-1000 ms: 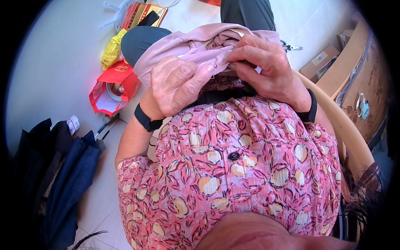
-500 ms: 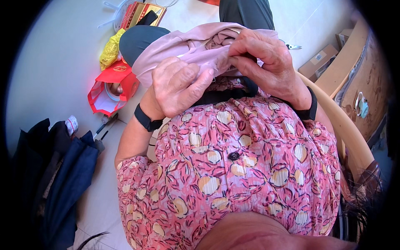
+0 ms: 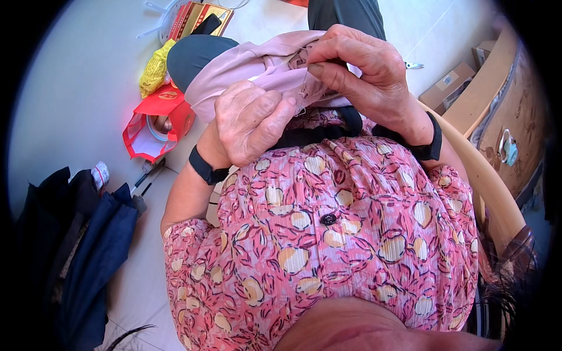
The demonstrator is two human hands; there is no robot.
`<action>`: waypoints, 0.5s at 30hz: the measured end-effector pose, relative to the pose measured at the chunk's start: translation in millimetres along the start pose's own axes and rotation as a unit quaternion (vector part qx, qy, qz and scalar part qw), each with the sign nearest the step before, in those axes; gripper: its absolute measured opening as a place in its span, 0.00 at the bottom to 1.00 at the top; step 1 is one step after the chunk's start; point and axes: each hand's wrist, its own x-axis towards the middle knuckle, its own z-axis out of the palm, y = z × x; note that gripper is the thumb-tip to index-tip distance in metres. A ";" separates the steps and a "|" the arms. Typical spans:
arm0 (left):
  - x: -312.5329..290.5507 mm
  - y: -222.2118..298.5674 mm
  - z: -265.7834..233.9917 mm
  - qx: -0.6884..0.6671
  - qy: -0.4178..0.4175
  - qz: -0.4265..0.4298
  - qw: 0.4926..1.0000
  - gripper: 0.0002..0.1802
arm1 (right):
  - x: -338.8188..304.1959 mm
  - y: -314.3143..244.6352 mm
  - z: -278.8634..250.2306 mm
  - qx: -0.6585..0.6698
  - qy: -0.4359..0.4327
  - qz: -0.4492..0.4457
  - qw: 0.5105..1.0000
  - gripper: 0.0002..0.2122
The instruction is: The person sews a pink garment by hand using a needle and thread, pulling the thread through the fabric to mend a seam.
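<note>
Compared with half a second ago, we see the right hand (image 3: pixel 366 75) lifted off the cloth and carried outward, toward the knees. Its thumb and forefinger pinch together on a fine dark thread (image 3: pixel 305 76) that runs down toward the cloth; whether a needle sits between them we cannot tell. The left hand (image 3: pixel 252 120) has hardly moved: its fingers curl closed over the near edge of the pink cloth (image 3: pixel 234 73), which lies bunched across the dark trousers (image 3: pixel 202 55). We judge that the thread is being drawn through while the left hand keeps the edge steady.

The cloth looks soft, thin and matte, falling in rounded folds, with a rough, puckered patch (image 3: pixel 307 93) just beside the left thumb. Below it we see a crinkled, finely ribbed shirt (image 3: pixel 351 251) printed with pale rounded shapes, and its shiny, round black button (image 3: pixel 328 219). To the left, a stiff red paper bag (image 3: pixel 165 109) stands open beside a crumpled, glossy yellow bag (image 3: pixel 155 73). To the right, the smooth, curved wooden armrest (image 3: pixel 489 175) bends past a boxy brown carton (image 3: pixel 448 85), and small metal-bladed scissors (image 3: pixel 414 65) show beyond the right hand.
</note>
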 end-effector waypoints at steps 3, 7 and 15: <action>-0.3 -0.6 -0.3 -0.002 0.003 0.000 1.000 0.19 | -1.1 0.2 -4.9 0.020 -0.019 0.020 0.999 0.05; 0.3 -1.5 -3.5 -0.002 0.002 0.002 1.000 0.20 | -5.0 -13.2 -13.9 0.041 0.038 0.127 0.990 0.07; -6.4 2.5 -13.2 -0.016 -0.037 -0.057 0.998 0.28 | -10.2 -24.8 -17.3 0.000 -0.028 0.113 0.993 0.06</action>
